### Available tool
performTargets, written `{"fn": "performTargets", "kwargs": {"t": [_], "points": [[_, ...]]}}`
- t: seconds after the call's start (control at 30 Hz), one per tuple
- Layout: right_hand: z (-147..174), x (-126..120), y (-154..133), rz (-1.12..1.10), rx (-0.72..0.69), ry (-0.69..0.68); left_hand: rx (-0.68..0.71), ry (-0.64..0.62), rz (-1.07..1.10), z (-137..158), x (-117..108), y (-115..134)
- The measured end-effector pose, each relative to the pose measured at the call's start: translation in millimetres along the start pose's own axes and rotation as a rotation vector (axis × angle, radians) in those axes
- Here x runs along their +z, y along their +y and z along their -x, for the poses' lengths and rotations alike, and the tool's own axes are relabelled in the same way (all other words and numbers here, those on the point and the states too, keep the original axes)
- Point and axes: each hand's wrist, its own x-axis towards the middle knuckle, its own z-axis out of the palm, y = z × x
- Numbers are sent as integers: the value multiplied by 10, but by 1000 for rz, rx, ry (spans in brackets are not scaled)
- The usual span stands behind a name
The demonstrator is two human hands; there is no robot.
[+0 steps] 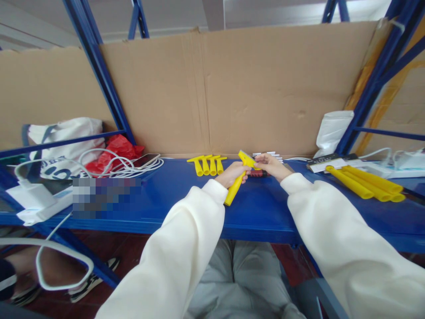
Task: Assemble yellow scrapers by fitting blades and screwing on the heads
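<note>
Over the blue shelf, my left hand (232,174) is wrapped round the handle of a yellow T-shaped scraper (233,191), which tilts with its lower end towards me. A greyish strip shows along the scraper's head. My right hand (269,165) has its fingers closed at the right end of that head; the fingertips are partly hidden. Left of my hands, several short yellow T-shaped scraper heads (206,165) stand side by side in a row. Several long yellow tubular handles (365,184) lie together to the right.
Behind my right hand are small white pieces (274,155) and a dark red object (258,173). White cables (142,166), a red bag (116,153) and a power strip (49,206) lie left. Cardboard (259,88) closes the back; blue posts (109,84) flank it. Someone's shoe (88,283) shows below left.
</note>
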Motion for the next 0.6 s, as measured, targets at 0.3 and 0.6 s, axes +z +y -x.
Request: {"fn": "performTargets", "kwargs": {"t": [0.3,0.6], "points": [[58,4,-86,-283,163,-75,-22,-39,60,9,-2,20],[75,0,-104,-354,187,-84,-14,-52,88,-18,-14,-1]]}}
